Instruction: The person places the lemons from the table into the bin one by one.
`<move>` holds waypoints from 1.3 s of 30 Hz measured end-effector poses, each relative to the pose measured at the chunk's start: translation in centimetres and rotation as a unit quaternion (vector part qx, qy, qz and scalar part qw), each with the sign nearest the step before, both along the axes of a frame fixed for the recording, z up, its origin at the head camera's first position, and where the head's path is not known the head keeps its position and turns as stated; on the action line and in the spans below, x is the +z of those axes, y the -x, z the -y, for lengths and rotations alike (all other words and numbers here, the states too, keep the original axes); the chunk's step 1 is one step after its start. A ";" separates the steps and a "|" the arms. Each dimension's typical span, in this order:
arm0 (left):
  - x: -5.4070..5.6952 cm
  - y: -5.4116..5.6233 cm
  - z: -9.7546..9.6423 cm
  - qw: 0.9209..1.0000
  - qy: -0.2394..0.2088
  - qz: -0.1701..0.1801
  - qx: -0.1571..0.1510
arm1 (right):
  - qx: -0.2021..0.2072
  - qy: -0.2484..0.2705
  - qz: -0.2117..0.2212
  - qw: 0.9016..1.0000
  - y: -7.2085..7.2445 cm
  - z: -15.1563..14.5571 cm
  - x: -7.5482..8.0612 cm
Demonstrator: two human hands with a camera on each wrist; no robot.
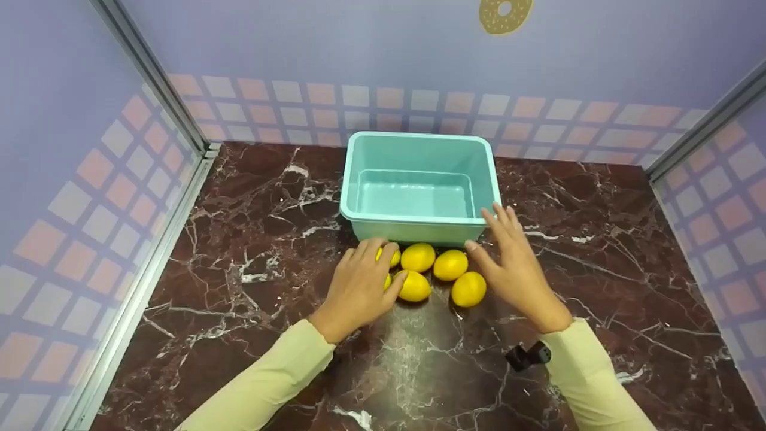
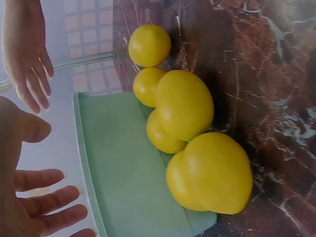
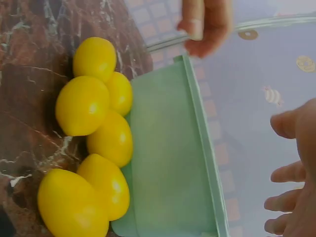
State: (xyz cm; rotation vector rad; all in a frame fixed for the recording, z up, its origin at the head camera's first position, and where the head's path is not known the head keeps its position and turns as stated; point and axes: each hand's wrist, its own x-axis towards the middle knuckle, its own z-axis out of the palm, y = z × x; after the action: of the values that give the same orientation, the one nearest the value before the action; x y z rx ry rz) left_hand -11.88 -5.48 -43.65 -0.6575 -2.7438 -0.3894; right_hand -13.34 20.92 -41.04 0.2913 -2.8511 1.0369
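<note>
While both hands are poised around them, six lemons [image 1: 418, 257] sit in a tight cluster on the worktop [image 1: 257, 335], just in front of a turquoise bin [image 1: 419, 220]. They are bright yellow, smooth and glossy, plump ovals that narrow to a blunt tip at the end where one shows. Four stand in two pairs, one lemon behind another, toward the left and middle of the group; the last two make a slanting pair at the right, with the front-right lemon [image 1: 468, 289] sitting out toward the near side.

The left hand [image 1: 362, 284] is above the left end of the cluster, partly hiding the two leftmost lemons in the head view; its wrist view shows thumb and fingers parted, apart from the fruit and holding nothing. The right hand [image 1: 517, 272] is to the right of the cluster, near the bin's front-right corner, fingers spread and likewise gripping nothing, with the rightmost lemons just beside it.

Behind the bin, the lilac wall [image 1: 359, 48] carries pink and pale checks and a printed doughnut [image 1: 489, 23] with speckles.
</note>
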 end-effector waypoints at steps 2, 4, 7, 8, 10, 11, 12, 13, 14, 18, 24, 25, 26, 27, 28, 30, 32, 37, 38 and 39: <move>-0.3 0.0 0.3 1.000 -0.003 0.001 0.001 | -0.007 0.016 -0.010 1.000 0.3 -0.2 0.2; -0.5 0.0 0.6 1.000 -0.008 0.005 0.004 | -0.013 0.028 -0.020 0.999 0.6 -0.4 0.5; -0.9 0.1 1.1 1.000 -0.011 0.017 0.012 | -0.014 0.041 -0.028 0.999 0.9 -0.5 0.7; -1.0 0.1 1.3 1.000 -0.013 0.020 0.015 | -0.014 0.043 -0.028 0.999 1.0 -0.5 0.8; -1.3 0.1 1.6 0.999 -0.012 0.027 0.019 | -0.014 0.043 -0.029 0.999 1.3 -0.6 0.8; -1.4 0.1 1.6 0.999 -0.012 0.032 0.019 | -0.015 0.041 -0.030 0.999 1.4 -0.6 0.8; -1.5 0.1 1.7 0.999 -0.013 0.035 0.019 | -0.016 0.041 -0.029 0.999 1.5 -0.6 0.8; -1.7 0.1 1.7 0.999 -0.013 0.038 0.019 | -0.018 0.040 -0.030 0.999 1.6 -0.6 0.7; -1.8 0.1 1.7 0.999 -0.014 0.040 0.019 | -0.019 0.037 -0.031 0.999 1.8 -0.6 0.7; -2.4 0.0 1.8 0.999 -0.016 0.039 0.016 | -0.024 0.032 -0.022 0.999 2.5 -0.6 0.5; -3.9 -0.1 2.1 0.999 -0.029 0.026 0.008 | -0.028 0.028 -0.019 0.999 3.6 -0.7 0.1; -4.2 -0.1 2.2 0.999 -0.033 0.026 0.008 | -0.027 0.027 -0.020 0.999 3.8 -0.7 0.0; -4.4 -0.1 2.3 0.999 -0.036 0.027 0.009 | -0.026 0.025 -0.019 0.999 4.0 -0.8 0.0; -4.6 -0.1 2.3 0.999 -0.038 0.028 0.009 | -0.025 0.021 -0.017 0.999 4.2 -0.7 -0.1; -4.8 -0.1 2.4 0.999 -0.040 0.030 0.010 | -0.024 0.017 -0.015 0.999 4.5 -0.7 -0.1; -5.0 -0.1 2.4 0.998 -0.042 0.032 0.013 | -0.021 0.007 -0.011 1.000 4.9 -0.6 -0.3; -5.2 -0.1 2.4 0.998 -0.043 0.034 0.016 | -0.019 -0.007 -0.006 1.000 5.4 -0.5 -0.4; -5.4 -0.1 2.4 0.999 -0.038 0.036 0.015 | -0.017 -0.039 -0.005 0.999 6.4 -0.2 -0.3; -5.5 -0.1 2.4 0.999 -0.038 0.037 0.014 | -0.017 -0.045 -0.004 0.999 6.5 -0.1 -0.2; -5.5 -0.1 2.4 0.998 -0.037 0.038 0.014 | -0.018 -0.050 -0.003 0.999 6.7 -0.1 -0.2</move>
State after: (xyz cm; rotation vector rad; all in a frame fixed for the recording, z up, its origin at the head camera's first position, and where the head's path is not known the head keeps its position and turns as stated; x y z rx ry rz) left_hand -11.82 -7.87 -49.19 -0.5957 -2.7921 -0.5165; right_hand -20.04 21.00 -41.20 0.2497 -2.8973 0.8871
